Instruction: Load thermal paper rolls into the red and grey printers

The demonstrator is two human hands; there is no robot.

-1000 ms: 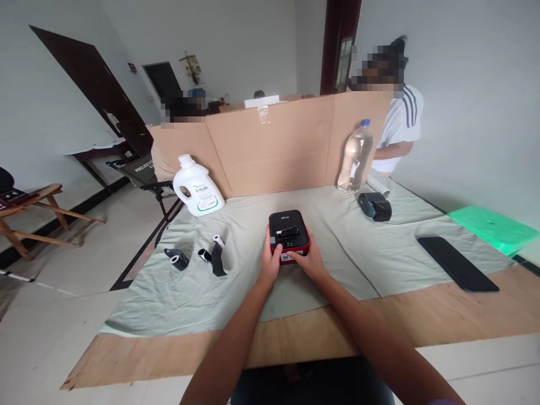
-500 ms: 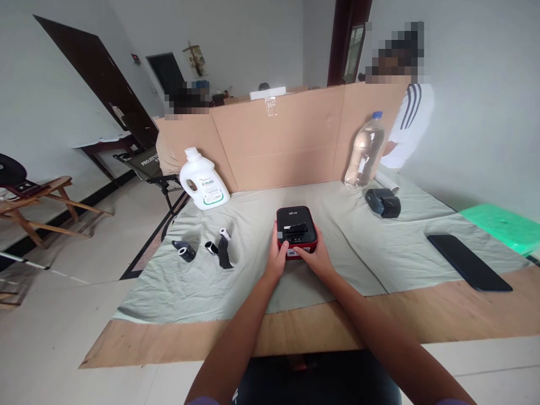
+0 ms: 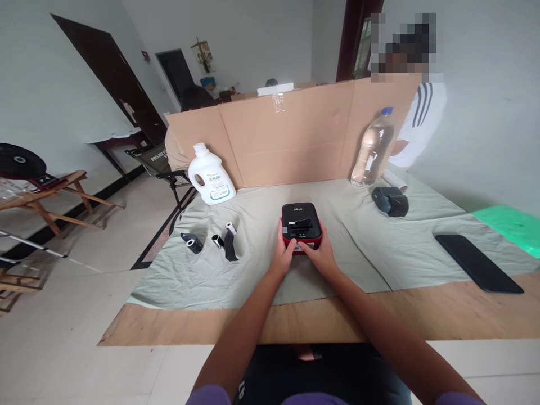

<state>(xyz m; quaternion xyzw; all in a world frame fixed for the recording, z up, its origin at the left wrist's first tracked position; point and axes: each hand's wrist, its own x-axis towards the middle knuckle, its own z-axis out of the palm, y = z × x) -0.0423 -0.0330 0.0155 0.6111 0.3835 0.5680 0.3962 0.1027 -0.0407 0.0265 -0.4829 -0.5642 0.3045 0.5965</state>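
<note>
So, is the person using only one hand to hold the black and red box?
No, the left hand and the right hand both hold the box, one at each side.

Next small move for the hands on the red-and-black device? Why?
I'd probably let the left hand steady the red-and-black device and move the right hand up to the black strip on top. The hands hold the device from opposite sides, and the strip lies within its upper face, so it seems a short reach. Can't tell whether the strip is loose.
</note>
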